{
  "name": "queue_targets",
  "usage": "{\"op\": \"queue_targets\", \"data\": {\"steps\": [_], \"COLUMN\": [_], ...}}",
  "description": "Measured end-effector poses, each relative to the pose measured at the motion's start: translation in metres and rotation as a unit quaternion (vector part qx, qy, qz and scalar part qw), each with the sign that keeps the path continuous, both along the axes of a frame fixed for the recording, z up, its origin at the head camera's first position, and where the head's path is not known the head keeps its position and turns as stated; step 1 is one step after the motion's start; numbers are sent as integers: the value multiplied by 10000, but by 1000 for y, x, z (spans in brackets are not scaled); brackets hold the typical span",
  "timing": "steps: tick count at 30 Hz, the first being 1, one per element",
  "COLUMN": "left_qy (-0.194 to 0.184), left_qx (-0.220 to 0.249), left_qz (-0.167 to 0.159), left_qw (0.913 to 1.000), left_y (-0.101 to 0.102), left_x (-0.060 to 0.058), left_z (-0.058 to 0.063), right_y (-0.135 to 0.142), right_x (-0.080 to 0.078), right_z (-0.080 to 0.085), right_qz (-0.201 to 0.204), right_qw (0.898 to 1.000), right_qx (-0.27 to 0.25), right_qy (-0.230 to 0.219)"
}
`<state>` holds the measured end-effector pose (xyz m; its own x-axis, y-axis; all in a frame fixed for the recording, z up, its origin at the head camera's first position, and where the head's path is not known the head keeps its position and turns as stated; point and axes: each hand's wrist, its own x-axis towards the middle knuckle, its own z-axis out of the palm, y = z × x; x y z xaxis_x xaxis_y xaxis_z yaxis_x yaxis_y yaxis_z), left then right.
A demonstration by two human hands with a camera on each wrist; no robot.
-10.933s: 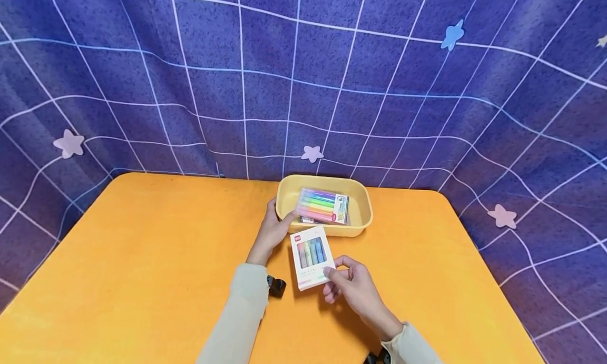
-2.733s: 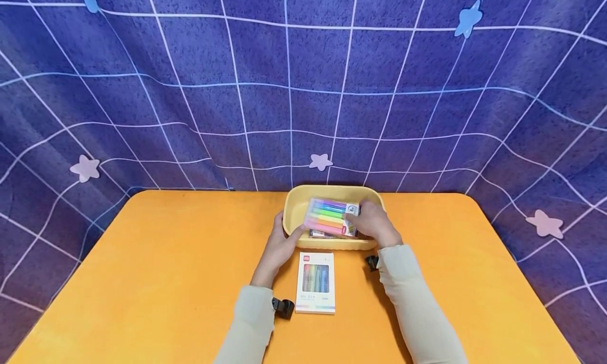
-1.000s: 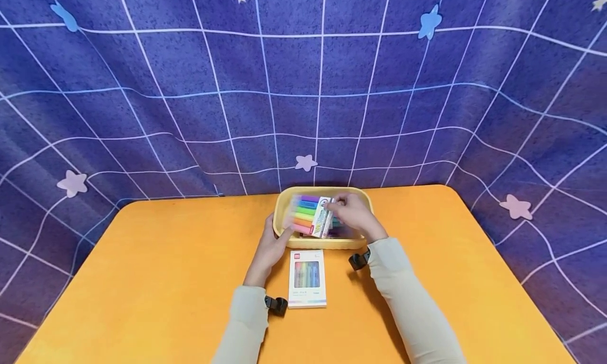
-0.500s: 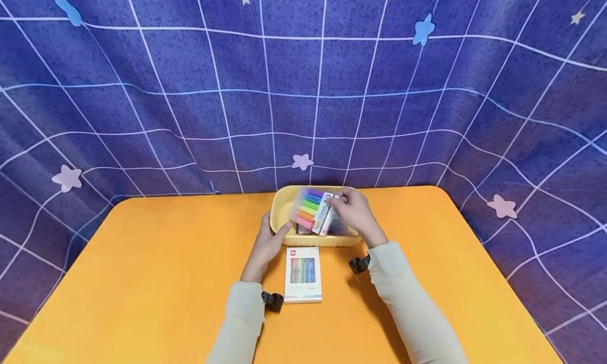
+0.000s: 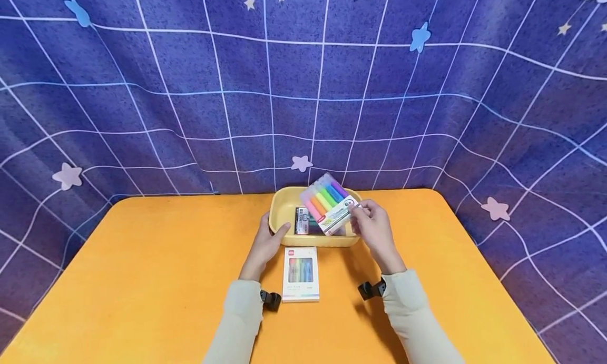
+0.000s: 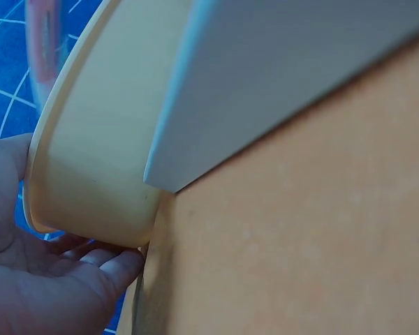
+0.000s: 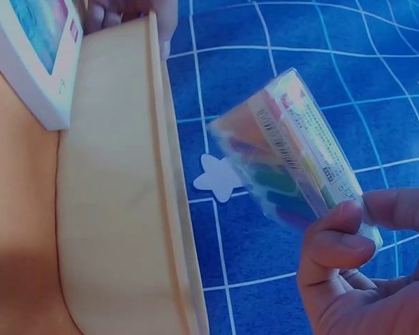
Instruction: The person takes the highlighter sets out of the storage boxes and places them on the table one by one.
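My right hand [image 5: 377, 232] pinches a clear pack of highlighters [image 5: 329, 200] by its white-labelled corner, thumb on one face and fingers behind. In the right wrist view the pack [image 7: 286, 153] tilts in the air, apart from the rim of the yellow plastic basket [image 7: 126, 174]. Several bright pens show through the clear wrapping. My left hand [image 5: 265, 243] grips the left end of the basket [image 5: 283, 208], the thumb at the rim and fingers against the outer wall, as the left wrist view shows. Inside lies a dark flat pack [image 5: 302, 220] with a white label, partly hidden by the highlighters.
A white box [image 5: 301, 293] with a window showing coloured sticks lies on the orange table [image 5: 166, 258] right before the basket, between both forearms. A blue grid-patterned curtain [image 5: 237, 116] with stars hangs close behind the basket and at both sides.
The white box went from the right hand onto the table. The right hand then took hold of the highlighter pack, lifted and turned it, uncovering the dark pack. The left hand stays at the basket.
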<state>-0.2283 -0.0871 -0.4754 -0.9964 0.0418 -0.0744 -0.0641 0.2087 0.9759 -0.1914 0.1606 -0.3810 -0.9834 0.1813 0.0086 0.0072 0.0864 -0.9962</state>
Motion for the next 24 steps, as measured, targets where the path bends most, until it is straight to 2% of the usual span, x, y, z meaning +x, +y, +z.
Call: {"op": "queue_targets", "data": {"steps": [4,11,24], "left_qy": [22,-3,-103], "left_qx": [23,61,42], "left_qz": [-9,8,-14], "left_qw": [10000,10000,9999], "left_y": [0,-1,-1], "left_x": [0,-1,-2], "left_z": [-1,-3,-1], "right_y": [3,2,3], "right_x": [4,16,35], "right_z": [-3,-1,4], "right_qz": [-17,20,311], "right_qw": [9999,9999,9992], "right_qx": [-133,56,-69], "right_qy": [-43,-115,-244]}}
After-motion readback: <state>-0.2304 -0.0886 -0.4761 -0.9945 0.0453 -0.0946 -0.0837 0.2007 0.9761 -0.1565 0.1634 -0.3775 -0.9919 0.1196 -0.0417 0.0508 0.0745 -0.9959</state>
